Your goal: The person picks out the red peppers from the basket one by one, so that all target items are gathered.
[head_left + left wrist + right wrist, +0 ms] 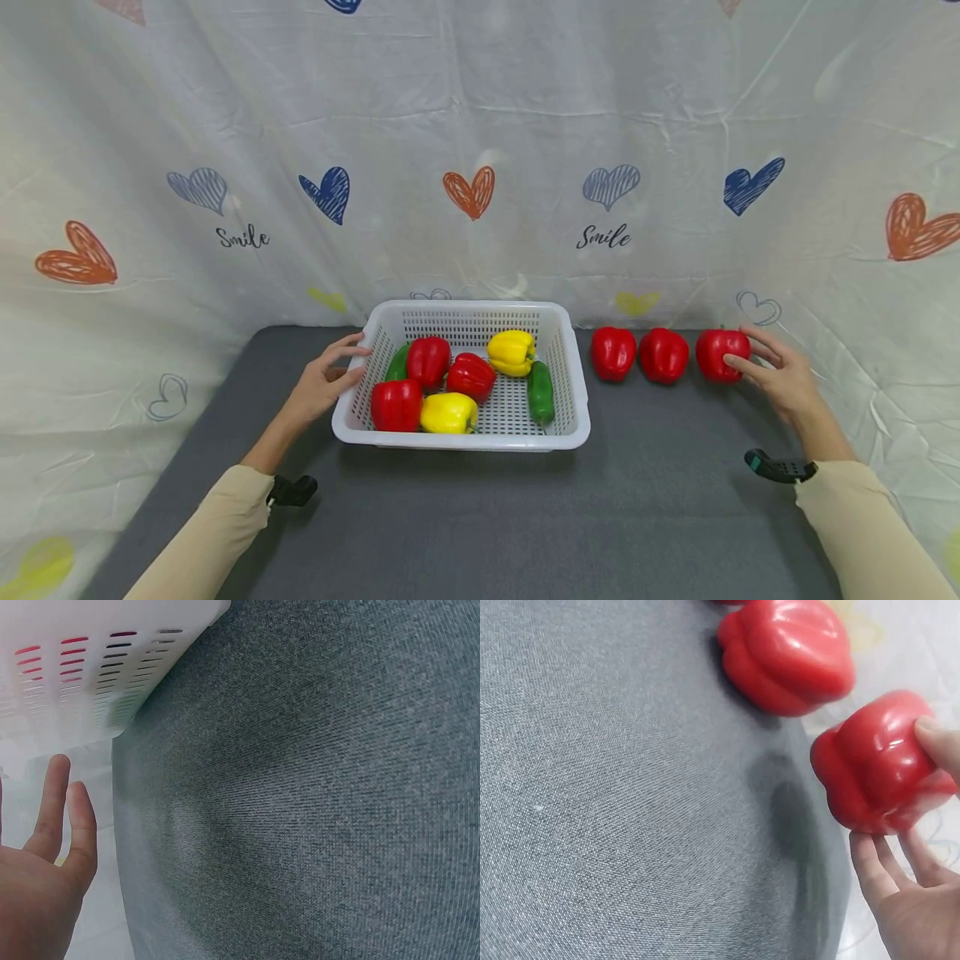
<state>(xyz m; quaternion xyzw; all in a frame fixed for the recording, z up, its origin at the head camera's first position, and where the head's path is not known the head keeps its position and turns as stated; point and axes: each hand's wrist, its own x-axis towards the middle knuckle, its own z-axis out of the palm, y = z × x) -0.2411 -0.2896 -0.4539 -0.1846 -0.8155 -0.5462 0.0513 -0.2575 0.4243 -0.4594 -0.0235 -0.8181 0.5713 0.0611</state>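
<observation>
On the right in the head view, my right hand [783,379] pinches a red bell pepper [720,355] between thumb and fingers. The right wrist view shows the thumb on one side of this pepper [885,765] and fingers at its other side. Two more red bell peppers, one nearer [663,356] and one farther [612,353], stand in a row to its left. My left hand [318,387] is at the left side of a white plastic basket [461,444], fingers loosely extended by its rim. Whether those fingertips touch the basket is hard to tell.
Inside the basket are three red bell peppers [396,407], two yellow bell peppers [448,413] and two long green vegetables [540,393], one partly hidden. A dark grey cloth-covered table [480,525] lies below. Behind it hangs a white curtain [480,108] printed with hearts.
</observation>
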